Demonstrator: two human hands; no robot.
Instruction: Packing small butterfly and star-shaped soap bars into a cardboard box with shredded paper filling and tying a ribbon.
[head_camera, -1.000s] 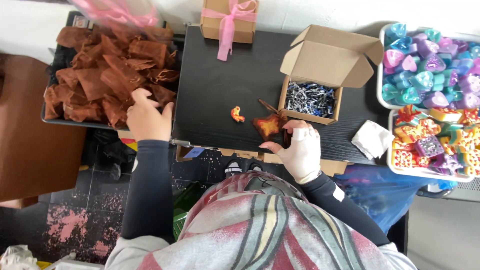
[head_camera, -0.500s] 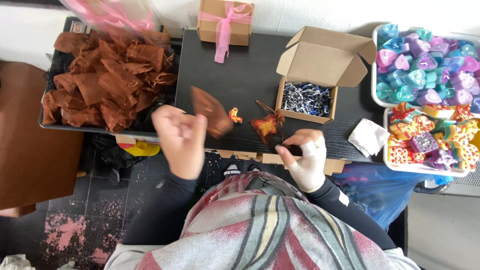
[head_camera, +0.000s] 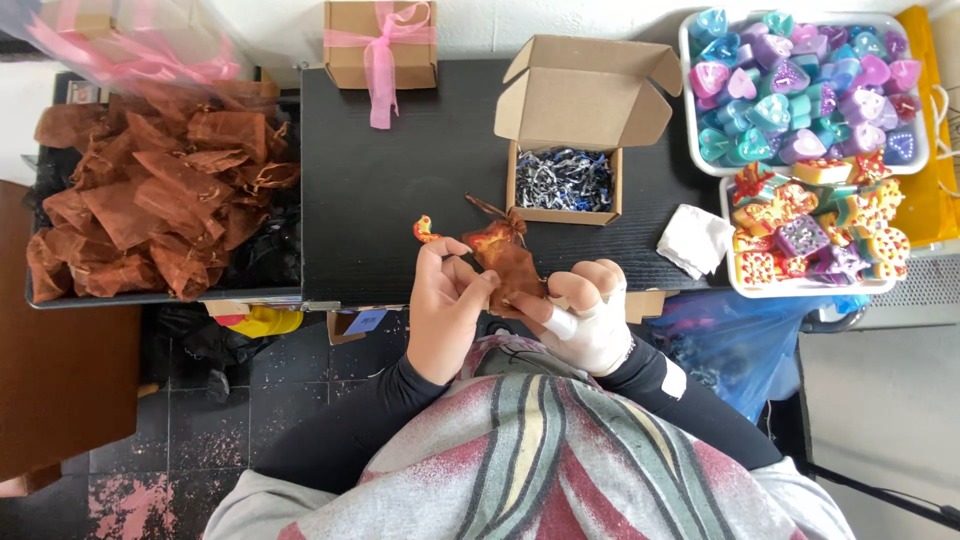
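**Both hands now meeting on one brown pouch**

From the left, I am seeing the tray (head_camera: 40, 300) heaped with brown organza pouches (head_camera: 150, 200). A second ago the left hand was reaching into that heap; now the left hand (head_camera: 445, 310) is sitting at the near edge of the black surface (head_camera: 380, 200), fingers curled and pinching the brown pouch (head_camera: 512, 272). Half a second ago it was carrying this pouch across alone. The right hand (head_camera: 590, 315), partly wrapped in white, is now gripping the pouch's other side, so I am judging that the mouth is being worked open. A small orange piece (head_camera: 427, 230) is lying just beside, and the open carton (head_camera: 565, 180) of shredded paper is sitting behind.
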